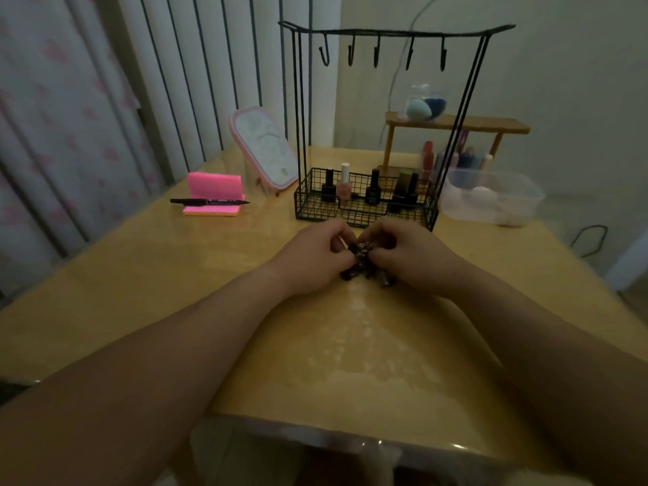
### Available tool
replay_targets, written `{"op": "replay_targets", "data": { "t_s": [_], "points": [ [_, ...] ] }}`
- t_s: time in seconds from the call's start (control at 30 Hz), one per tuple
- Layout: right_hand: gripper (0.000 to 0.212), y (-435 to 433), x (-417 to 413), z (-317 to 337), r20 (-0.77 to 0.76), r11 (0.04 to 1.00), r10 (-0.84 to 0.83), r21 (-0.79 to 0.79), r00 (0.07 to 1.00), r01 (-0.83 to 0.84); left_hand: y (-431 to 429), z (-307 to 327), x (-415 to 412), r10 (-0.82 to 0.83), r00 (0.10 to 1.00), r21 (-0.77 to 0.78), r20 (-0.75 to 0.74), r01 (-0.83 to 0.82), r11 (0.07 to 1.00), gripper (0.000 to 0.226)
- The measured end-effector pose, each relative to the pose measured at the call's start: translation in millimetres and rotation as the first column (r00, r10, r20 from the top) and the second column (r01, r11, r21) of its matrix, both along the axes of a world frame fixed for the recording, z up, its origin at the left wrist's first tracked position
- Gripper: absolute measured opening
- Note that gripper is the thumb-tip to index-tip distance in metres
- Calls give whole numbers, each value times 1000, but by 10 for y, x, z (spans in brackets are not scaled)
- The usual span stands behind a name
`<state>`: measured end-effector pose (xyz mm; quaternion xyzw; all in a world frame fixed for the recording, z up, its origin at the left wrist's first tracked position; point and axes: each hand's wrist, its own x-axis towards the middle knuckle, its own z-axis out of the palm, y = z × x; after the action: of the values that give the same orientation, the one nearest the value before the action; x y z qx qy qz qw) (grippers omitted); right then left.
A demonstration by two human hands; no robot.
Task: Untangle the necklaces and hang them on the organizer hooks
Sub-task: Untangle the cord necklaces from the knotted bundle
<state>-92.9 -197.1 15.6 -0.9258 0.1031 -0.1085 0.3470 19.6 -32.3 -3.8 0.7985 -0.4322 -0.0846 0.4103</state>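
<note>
A dark tangled clump of beaded necklaces [363, 263] lies on the wooden table [175, 275], just in front of the black wire organizer [385, 135]. My left hand [312, 256] pinches the clump from the left. My right hand [410, 256] pinches it from the right, and its fingers cover part of the beads. The organizer's top bar carries several bare hooks [377, 52], well above and behind my hands. How many necklaces are in the clump cannot be told.
The organizer's wire basket [364, 208] holds nail polish bottles. A pink-framed mirror [264, 150] leans at its left, with a pink sticky-note pad [214, 194] and black marker [210, 202]. A clear plastic tub [491, 198] and a small wooden shelf [456, 124] stand at the right.
</note>
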Motion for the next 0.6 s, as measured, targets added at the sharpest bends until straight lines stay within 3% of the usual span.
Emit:
{"op": "replay_targets", "data": {
  "t_s": [0.23,0.4,0.6],
  "points": [
    [22,-81,-55,-150,96,991,11,131,995,-23,-15,-67,44,-99,994,-45,48,101,994,10],
    [26,-72,-78,-151,97,990,19,139,995,-33,29,-57,69,-30,999,-95,45,34,995,7],
    [13,-41,-2,-186,119,993,39,104,992,-52,8,-102,87,-93,996,-79,-4,93,993,11]
  ]
}}
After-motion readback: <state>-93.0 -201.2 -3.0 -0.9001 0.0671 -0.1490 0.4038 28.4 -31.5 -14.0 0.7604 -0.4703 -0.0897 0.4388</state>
